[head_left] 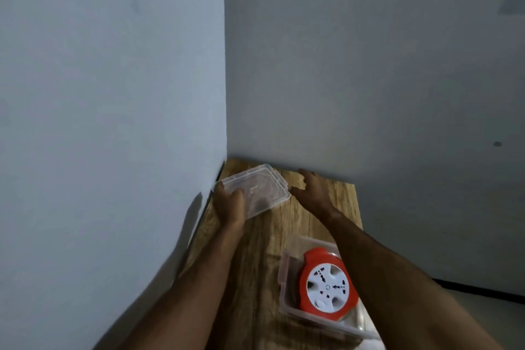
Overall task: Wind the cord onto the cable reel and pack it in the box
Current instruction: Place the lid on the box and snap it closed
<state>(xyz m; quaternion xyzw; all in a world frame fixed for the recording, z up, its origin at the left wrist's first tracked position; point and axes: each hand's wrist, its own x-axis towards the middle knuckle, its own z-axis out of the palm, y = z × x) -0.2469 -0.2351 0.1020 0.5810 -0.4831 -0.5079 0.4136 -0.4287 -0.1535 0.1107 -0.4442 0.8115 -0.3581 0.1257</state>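
Up at the far corner of the wooden desk point(264, 239), by the walls: left hand point(230, 202) gripping the near-left edge of a clear plastic lid point(255, 187), fingers curled round it, lid tilted off the surface. Right hand point(312, 187) just beside the lid's right corner, fingers loosely spread, holding nothing. Nearer, on the desk's right side: red-and-white cable reel point(326, 284) lying inside the open clear box point(287, 264).
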